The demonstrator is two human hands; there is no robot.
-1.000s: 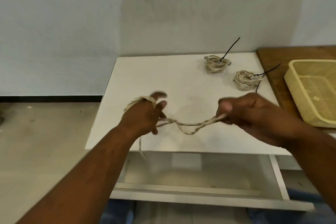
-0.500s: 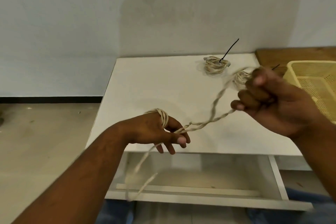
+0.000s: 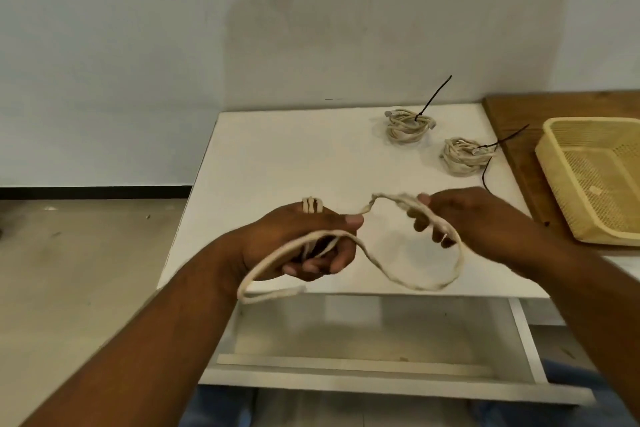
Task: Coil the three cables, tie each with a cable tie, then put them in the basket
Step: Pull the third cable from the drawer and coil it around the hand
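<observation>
Cable [image 3: 415,287] number three: where?

In the air over the front edge of the white surface [image 3: 294,156], strung between both hands, clear of the top

Left hand [image 3: 304,243]?

Curled round several turns of it, three strands [image 3: 312,205] showing over the back near the knuckles, thumb pressed down on the run leaving toward the right

And the right hand [image 3: 478,218]?

Pinching the same cable between thumb and fingertips, other fingers loosely bent below

Slack between them?

A short hump from thumb to thumb, then a long loop sagging from the right hand, passing in front of the left hand and round below the left wrist, free end [image 3: 298,290] lying under the palm

Other two cables?

Coiled, lying on the far right part of the surface, well apart from the hands: far coil [image 3: 408,125] with a black cable tie [image 3: 434,97] sticking up, near coil [image 3: 462,158] just beside it with a second black tie [image 3: 509,137] slanting out to the right

Anything else black?

A thin dark strand [image 3: 485,177] curving from the near coil down behind the right hand; loose tie or tail, cannot tell

And the basket [image 3: 550,163]?

Yellow plastic mesh, on a brown wooden board [image 3: 512,114] right of the surface, both coils outside it

Below?

Open white drawer [image 3: 363,333] under the front edge
</observation>
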